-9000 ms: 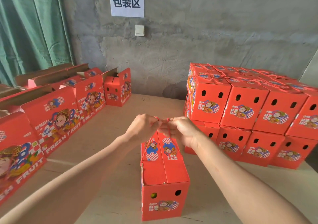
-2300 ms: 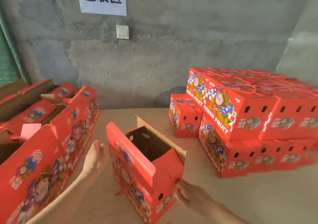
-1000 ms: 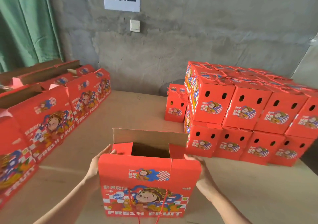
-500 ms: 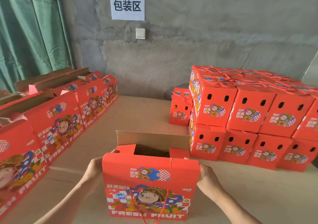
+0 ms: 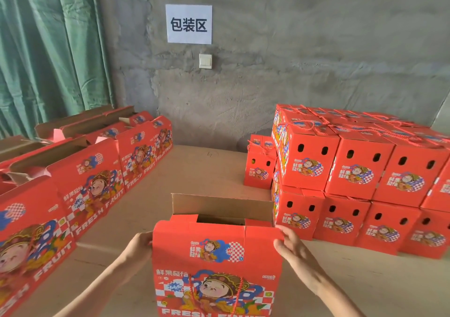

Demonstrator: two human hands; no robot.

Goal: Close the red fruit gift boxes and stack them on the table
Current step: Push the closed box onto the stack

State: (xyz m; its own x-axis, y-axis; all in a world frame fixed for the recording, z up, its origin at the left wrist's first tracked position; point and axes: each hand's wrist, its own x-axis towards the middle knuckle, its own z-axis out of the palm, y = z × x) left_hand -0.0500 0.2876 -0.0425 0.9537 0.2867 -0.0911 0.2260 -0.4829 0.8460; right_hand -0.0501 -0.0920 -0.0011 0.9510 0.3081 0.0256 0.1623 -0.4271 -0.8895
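Green fabric curtain [image 5: 48, 48] hangs far left of the grip, beside a grey concrete wall [image 5: 316, 61]. Nearer in, also left of the hands, a row of red cardboard boxes with open brown flaps [image 5: 92, 185] runs along the tan board table [image 5: 194, 168], cartoon fronts and FRESH FRUIT lettering facing the centre. Left hand [image 5: 136, 248] holds the upper left edge of the red cardboard gift box [image 5: 216, 255], which stands upright at centre, nearest the camera; the fingers curl onto the edge of the front flap, tips hidden behind it. Box top is open: red front flap upright between the two hands, plain brown rear flap [image 5: 221, 207] standing just beyond the grip, dark interior between them. A red rope handle [image 5: 239, 294] hangs down the printed front below the grip. High above and beyond the hands, a white paper sign with black characters [image 5: 189, 24], a white wall switch [image 5: 205, 61] under it. A single closed red box [image 5: 259, 170] stands beyond the grip, slightly right. Right hand [image 5: 292, 251] pinches the upper right corner of the same flap, thumb on the printed face, fingers over the top edge. Right of that hand, a two-tier stack of closed red boxes [image 5: 353, 170], vent-hole ends facing out, rope handles across the tops; whether it touches the held box cannot be told.
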